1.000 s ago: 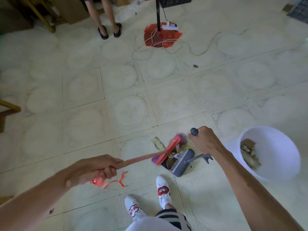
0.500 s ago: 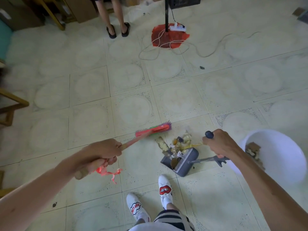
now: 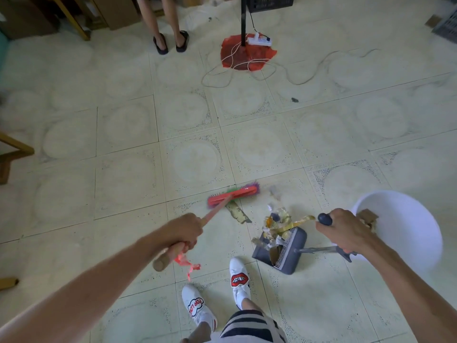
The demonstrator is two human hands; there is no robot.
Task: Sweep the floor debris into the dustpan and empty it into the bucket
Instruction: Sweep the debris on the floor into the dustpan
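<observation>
My left hand (image 3: 181,231) grips the wooden handle of a red broom (image 3: 232,194), whose head with green and purple bristles rests on the tiles just beyond a flat brown scrap (image 3: 237,212). My right hand (image 3: 343,232) holds the dark handle of a grey dustpan (image 3: 286,251), which sits on the floor with a heap of paper and plastic debris (image 3: 277,224) at its mouth. A white bucket (image 3: 405,229) stands right of that hand and has brown scraps inside.
My feet in white shoes (image 3: 238,278) stand just behind the dustpan. Another person's legs in black sandals (image 3: 170,43) are at the far edge. A black pole on a red base (image 3: 247,55) with a power strip and trailing cables lies beyond. Wooden furniture legs (image 3: 14,149) sit at left.
The broom head left the dustpan mouth and swung out to the far left of the debris. The brown scrap now lies bare between broom and dustpan. The dustpan hand stayed put.
</observation>
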